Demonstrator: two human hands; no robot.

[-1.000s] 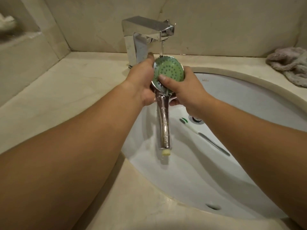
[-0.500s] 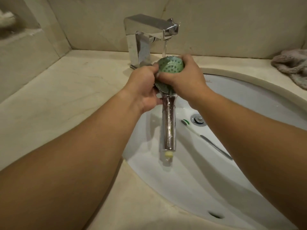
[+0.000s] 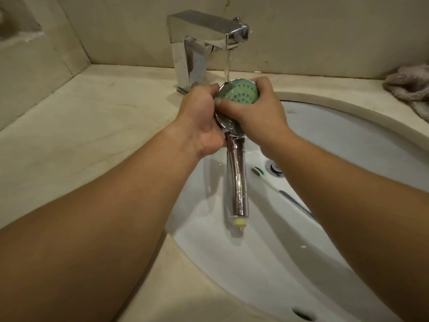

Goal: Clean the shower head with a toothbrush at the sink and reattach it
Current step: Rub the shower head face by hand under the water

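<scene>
Lower face of shower head (image 3: 240, 95) hidden under right hand (image 3: 253, 112); its back hidden by left hand (image 3: 199, 117). Toothbrush (image 3: 269, 182) handle end runs behind right forearm. Towel (image 3: 408, 89) cut off at right edge. Sink (image 3: 348, 140) cut off bottom right.

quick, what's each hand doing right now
Left hand: grips the shower head from the left, fingers curled round its rim.
Right hand: curled round the shower head, thumb pressing its green face.

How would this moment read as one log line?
step: rinsing | shower head under running tap | both hands grip it | toothbrush lying in sink
</scene>
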